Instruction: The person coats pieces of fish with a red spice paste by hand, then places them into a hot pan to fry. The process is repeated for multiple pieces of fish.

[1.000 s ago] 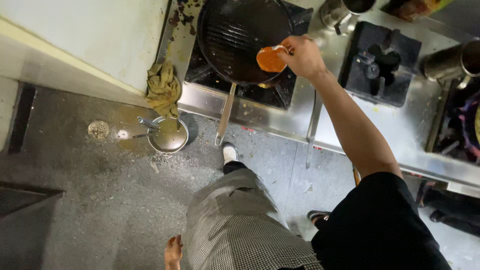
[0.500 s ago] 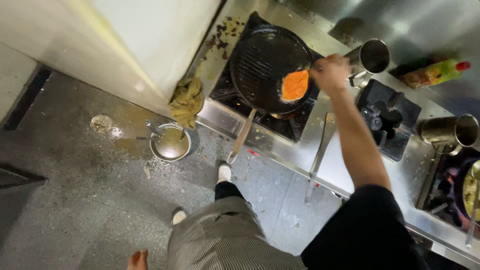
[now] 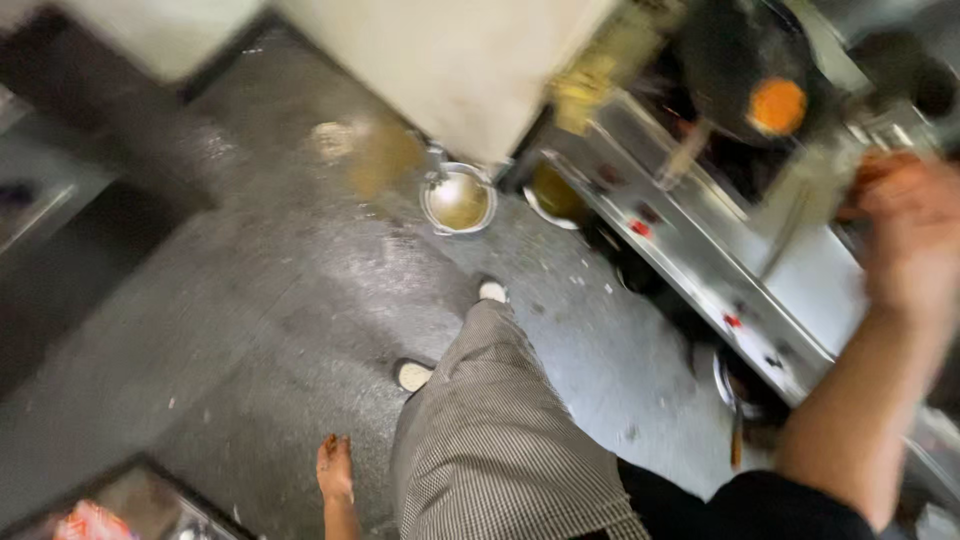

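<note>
Left hand [image 3: 335, 468]: hangs low beside the checked grey trouser leg [image 3: 500, 440], fingers [image 3: 330, 450] loosely together and pointing at the floor, holding nothing.

Right hand [image 3: 905, 235]: raised over the steel tabletop [image 3: 810, 290], badly blurred; whether its fingers are wide, narrow or around anything cannot be told.

Pale shoes, two [image 3: 412, 375]: on the wet, speckled grey floor [image 3: 250, 330], just above the left fingers, one further forward than the other.

Round steel bowl of murky yellowish liquid [image 3: 458, 200]: stands on the floor, well beyond the left fingers, near the foot of the white cabinet wall [image 3: 450, 60].

Second dish with greenish-yellow contents [image 3: 553, 195]: just beside that bowl, under the tabletop's front edge.

Red knobs [image 3: 640, 228]: along the tabletop's front face, left of the right fingers.

Black round ridged pan with a pale handle [image 3: 735, 60]: on the burner, beyond and left of the right fingers, apart from them.

Flat round orange piece [image 3: 778, 106]: lies in the pan, near its right rim.
</note>
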